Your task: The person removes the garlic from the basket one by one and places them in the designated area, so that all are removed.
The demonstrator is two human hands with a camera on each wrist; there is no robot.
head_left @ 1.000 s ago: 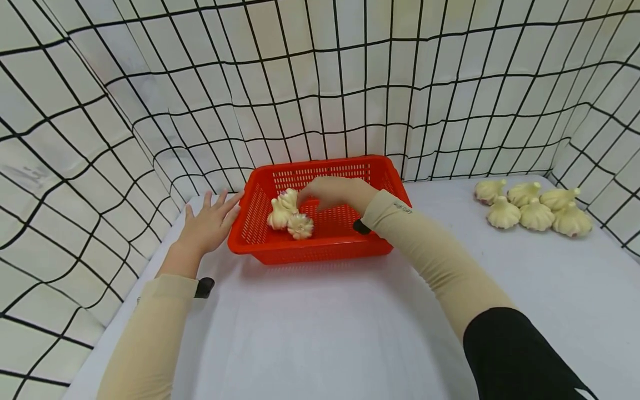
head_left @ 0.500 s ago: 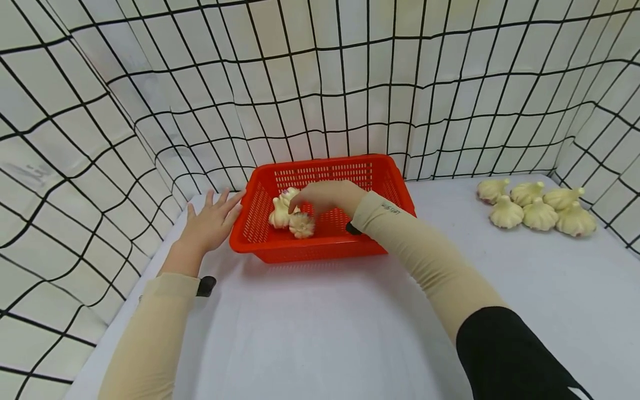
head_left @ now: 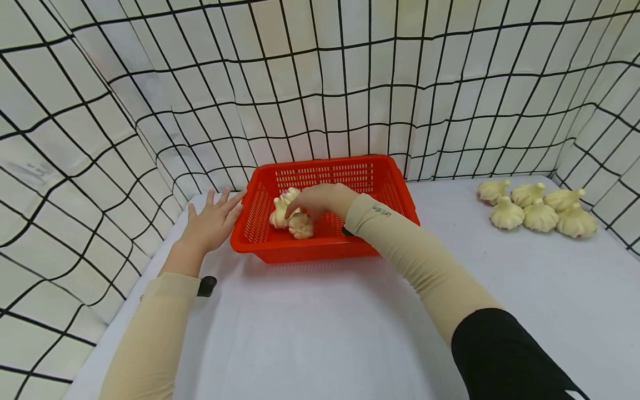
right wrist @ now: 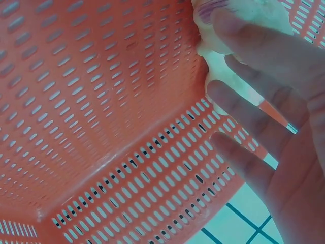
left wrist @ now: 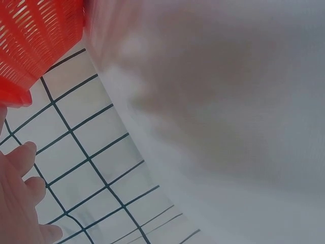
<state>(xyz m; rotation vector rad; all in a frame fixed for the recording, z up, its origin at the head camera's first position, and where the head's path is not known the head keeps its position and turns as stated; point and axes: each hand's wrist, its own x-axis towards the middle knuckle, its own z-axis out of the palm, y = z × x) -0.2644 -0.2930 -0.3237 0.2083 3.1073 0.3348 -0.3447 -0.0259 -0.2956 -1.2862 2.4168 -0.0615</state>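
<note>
Three whitish garlic bulbs sit together in the left part of a red plastic basket (head_left: 320, 253), the front garlic bulb (head_left: 301, 226) with its root end facing me. Over them reaches my right hand (head_left: 325, 199), its fingertips down at the garlic. In the right wrist view, the thumb lies against or just before a garlic bulb (right wrist: 269, 15) and the other fingers spread loosely; the index finger is mostly hidden. My left hand (head_left: 209, 222) lies flat with fingers spread beside the basket's left rim, its fingertips close to or touching it.
Several more garlic bulbs (head_left: 540, 215) stand in two rows on the white table (head_left: 310, 333) at the far right. Black netting (head_left: 370, 89) over white walls encloses the back and both sides, close behind the basket.
My right hand has shifted slightly left and lower over the garlic in the basket. The left hand, basket and the bulbs at the right have stayed in place.
</note>
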